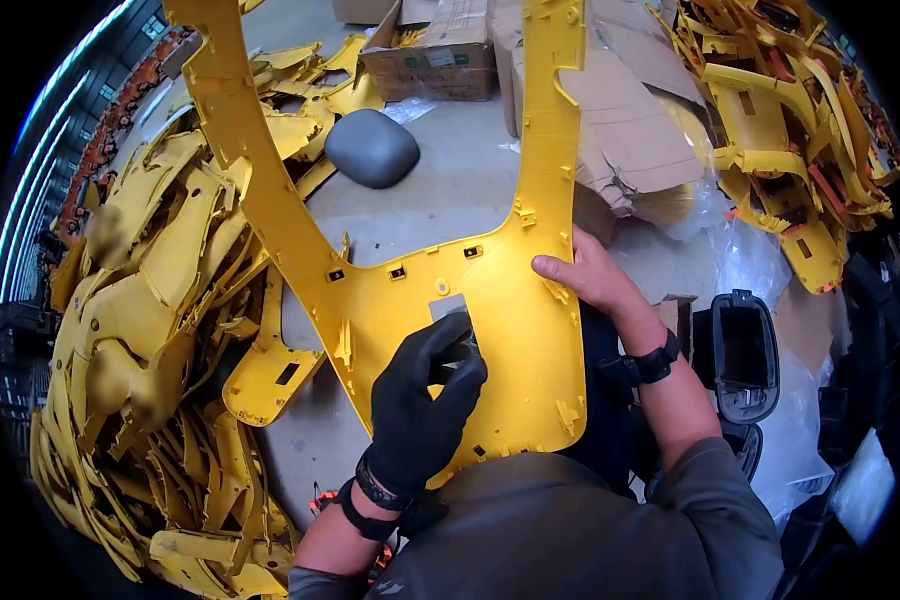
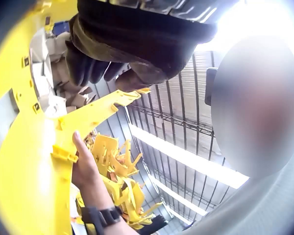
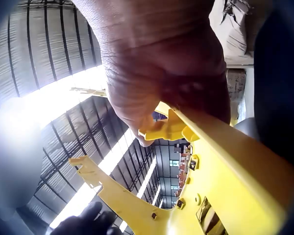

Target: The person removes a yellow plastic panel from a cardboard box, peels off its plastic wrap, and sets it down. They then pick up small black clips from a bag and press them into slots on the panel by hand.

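Observation:
A large yellow plastic panel point(image 1: 525, 350) with two long arms stands tilted before the person, its ribbed inner side in view. The bare right hand point(image 1: 598, 275) grips its right edge, thumb on the inner face beside a clip tab; in the right wrist view the hand point(image 3: 171, 73) wraps over that edge. Over the rectangular cutout point(image 1: 448, 306) is the left hand point(image 1: 430, 395) in a black glove, fingers loosely bent with a gap between thumb and forefinger. Nothing shows in the gloved hand point(image 2: 122, 54) in the left wrist view. Small clip slots line the panel's curved edge.
Yellow panels point(image 1: 160, 290) lie heaped at the left, and another pile point(image 1: 770, 130) is at the right back. A grey rounded cover point(image 1: 372, 148) sits on the floor point(image 1: 450, 150). Cardboard boxes point(image 1: 430, 70) stand behind. Black frame-like parts point(image 1: 745, 355) and plastic wrap are at the right.

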A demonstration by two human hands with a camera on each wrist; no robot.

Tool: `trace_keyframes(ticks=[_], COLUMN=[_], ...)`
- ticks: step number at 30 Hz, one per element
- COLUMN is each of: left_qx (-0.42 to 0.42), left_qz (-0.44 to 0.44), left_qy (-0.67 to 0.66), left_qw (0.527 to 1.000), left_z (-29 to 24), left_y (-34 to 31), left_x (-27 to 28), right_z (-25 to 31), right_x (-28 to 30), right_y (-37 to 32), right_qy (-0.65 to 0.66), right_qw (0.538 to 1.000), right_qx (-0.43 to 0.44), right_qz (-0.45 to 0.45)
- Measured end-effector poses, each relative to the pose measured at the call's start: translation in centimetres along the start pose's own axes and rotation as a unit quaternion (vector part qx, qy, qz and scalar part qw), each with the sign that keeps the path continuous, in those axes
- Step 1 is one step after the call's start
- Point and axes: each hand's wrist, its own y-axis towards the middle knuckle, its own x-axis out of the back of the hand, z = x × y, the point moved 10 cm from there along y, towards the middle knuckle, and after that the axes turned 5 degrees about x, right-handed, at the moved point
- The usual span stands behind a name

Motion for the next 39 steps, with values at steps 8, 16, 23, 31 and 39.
trace_keyframes(ticks=[8,16,23,31,39], left_qx=[-0.183,0.083,0.151,0.083,0.088], left_qz=[-0.120,0.149,0.216,0.189,0.114], left_qy=[0.521,0.519,0.447,0.411,0.326], left_qw=[0.825,0.838,0.855,0.888,0.934], left_z=[1.4,9.7,10.2,9.9,8.8], left_y=[9.3,16.9,17.8,17.8,16.4], left_x=[-3.5,-3.5,-2.7,-2.5,-1.3], right_z=[-3.4,-2.9,-2.6,-2.1,-2.1], right_x=[0.3,0.8,0.7,1.0,0.7], right_y=[-0.8,-1.5,-1.6,-2.1,-2.4], right_qy=[0.066,0.084,0.068,0.098,0.162], right_qw=[0.997,0.995,0.996,0.994,0.986], right_qx=[-0.011,0.018,0.008,0.015,0.022], right_qz=[-0.026,-0.058,-0.048,-0.047,-0.033])
